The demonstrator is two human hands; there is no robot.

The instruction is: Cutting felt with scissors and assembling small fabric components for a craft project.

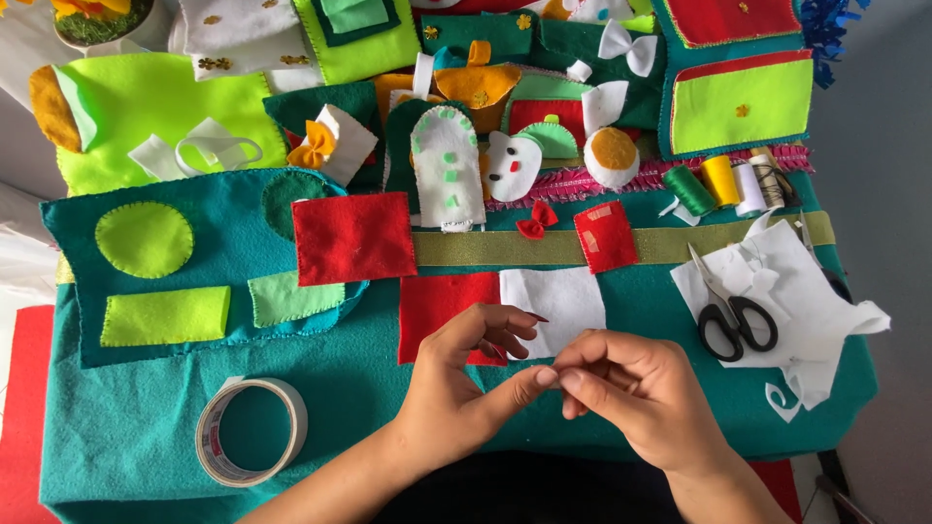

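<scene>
Teal felt surface (146,427) is carrying felt shapes, tape roll (251,431) and scissors (735,319). Left hand (466,374) and right hand (636,383) are pinching closed at fingertips, over white felt piece (568,296); anything held is too small to tell. Fine fingertip work is proceeding, demanding steadiness.

Bright, even daylight across the whole scene; colours saturated, felt greens and reds vivid. Source seems diffuse, perhaps from the far left, where the white surface at the frame edge washes out. Shadows soft and short: a faint one under the left hand (466,374) and right hand (631,388) on the teal cloth (126,427), another inside the tape roll (250,430). No hard glare; slight sheen on the scissors (733,311) blades. Focus sharp at centre and far side. Fingertips slightly soft, likely motion blur. Little edge distortion visible.
</scene>
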